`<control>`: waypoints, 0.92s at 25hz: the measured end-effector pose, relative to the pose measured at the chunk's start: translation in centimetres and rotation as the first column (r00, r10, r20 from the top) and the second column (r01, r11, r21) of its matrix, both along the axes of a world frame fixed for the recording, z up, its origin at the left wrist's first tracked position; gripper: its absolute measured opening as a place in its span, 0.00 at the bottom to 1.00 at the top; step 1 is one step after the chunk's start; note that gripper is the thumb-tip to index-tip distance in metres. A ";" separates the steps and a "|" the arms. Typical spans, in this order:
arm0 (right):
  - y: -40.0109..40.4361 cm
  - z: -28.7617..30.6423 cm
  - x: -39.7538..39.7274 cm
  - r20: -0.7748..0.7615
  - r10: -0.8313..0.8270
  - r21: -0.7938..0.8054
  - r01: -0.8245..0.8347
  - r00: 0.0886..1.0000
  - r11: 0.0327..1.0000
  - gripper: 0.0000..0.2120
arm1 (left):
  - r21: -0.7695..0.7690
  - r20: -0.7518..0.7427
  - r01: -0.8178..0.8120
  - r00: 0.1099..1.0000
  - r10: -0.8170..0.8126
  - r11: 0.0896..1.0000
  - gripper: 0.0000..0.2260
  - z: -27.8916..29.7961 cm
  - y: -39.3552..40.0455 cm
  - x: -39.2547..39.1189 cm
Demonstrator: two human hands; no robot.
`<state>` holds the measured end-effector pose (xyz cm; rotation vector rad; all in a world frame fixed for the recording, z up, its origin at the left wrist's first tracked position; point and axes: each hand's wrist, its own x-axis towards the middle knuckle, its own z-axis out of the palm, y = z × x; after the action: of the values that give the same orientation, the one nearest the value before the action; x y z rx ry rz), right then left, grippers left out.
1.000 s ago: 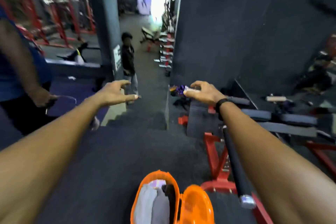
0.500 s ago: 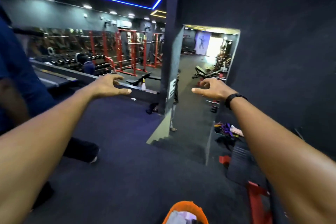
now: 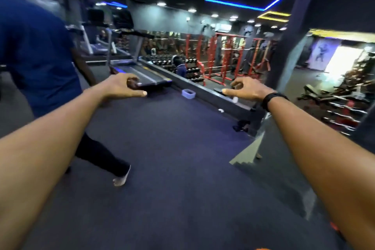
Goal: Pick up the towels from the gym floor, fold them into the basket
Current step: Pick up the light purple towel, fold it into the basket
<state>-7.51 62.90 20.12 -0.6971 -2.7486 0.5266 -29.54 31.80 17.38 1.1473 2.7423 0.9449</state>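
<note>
Hands (image 3: 182, 88) outstretched — empty, loosely curled

Two hands in view, both empty with fingers loosely curled: left hand (image 3: 121, 87), right hand (image 3: 246, 89). One black wristband (image 3: 273, 98) on the right wrist. One bystander in a blue shirt (image 3: 34, 46) left of the left hand. One small pale tub (image 3: 188, 94) on the floor between the hands. Two treadmills: one (image 3: 142, 75) just beyond the left hand, another (image 3: 95, 46) farther back. Red racks (image 3: 223, 57) beyond the right hand; count uncertain, blurred.
</note>
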 end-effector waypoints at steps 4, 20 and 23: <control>-9.7 -0.9 -11.0 -0.001 0.188 0.002 -0.188 0.982 0.982 0.27 | 0.006 0.018 -0.204 0.979 0.204 0.979 0.31 -1.0 -12.6 -5.4; -52.1 -8.4 -40.0 0.115 0.844 -0.079 -0.842 0.524 0.534 0.35 | -0.116 0.170 -0.863 0.470 0.866 0.491 0.35 -9.6 -57.8 -4.0; -59.5 -9.5 -44.7 0.128 0.901 -0.127 -0.894 0.414 0.429 0.34 | -0.122 0.144 -0.923 0.347 0.927 0.365 0.34 -9.8 -63.6 -3.5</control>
<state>-52.23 3.40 10.60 0.9411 -3.0750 0.7205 -33.08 -31.79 7.57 -0.7337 3.0723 0.9275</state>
